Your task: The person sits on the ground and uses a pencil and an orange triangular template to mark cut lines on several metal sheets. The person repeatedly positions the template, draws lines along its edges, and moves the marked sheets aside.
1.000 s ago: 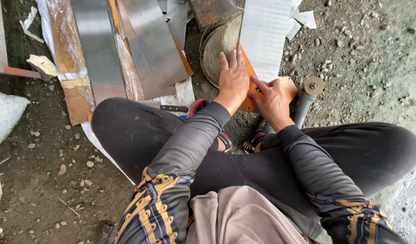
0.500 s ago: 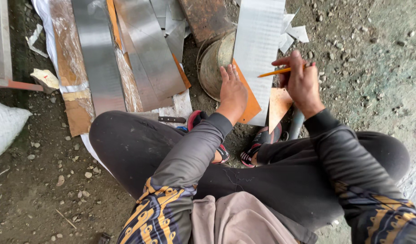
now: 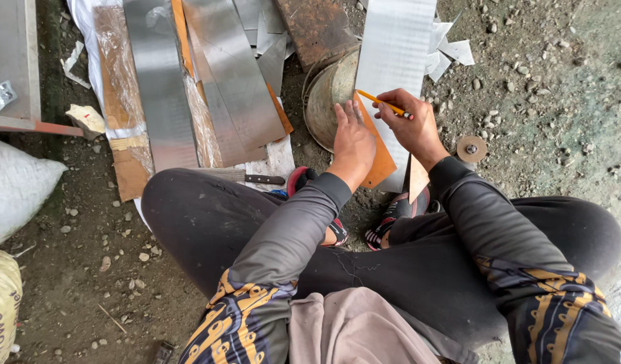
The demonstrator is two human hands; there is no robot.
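I observed the left hand (image 3: pixel 353 138) pressed flat, fingers together, on an orange template (image 3: pixel 376 162) lying over the metal sheet (image 3: pixel 395 47). The right hand (image 3: pixel 413 125) had its fingers pinched on a yellow pencil (image 3: pixel 385 104), tip at the template's upper edge. The round metal pan (image 3: pixel 327 94) beneath showed no visible contents.

We count two bare hands, the left hand (image 3: pixel 353 143) and the right hand (image 3: pixel 411 127), sharing one yellow pencil (image 3: pixel 385 104) and one flat orange template board (image 3: pixel 378 158). We also count one round rusty metal pan (image 3: pixel 327 98), one black-handled knife (image 3: pixel 256 178), one small round grinding disc (image 3: pixel 471 149) and two white woven sacks (image 3: pixel 17 189) (image 3: pixel 2 303).
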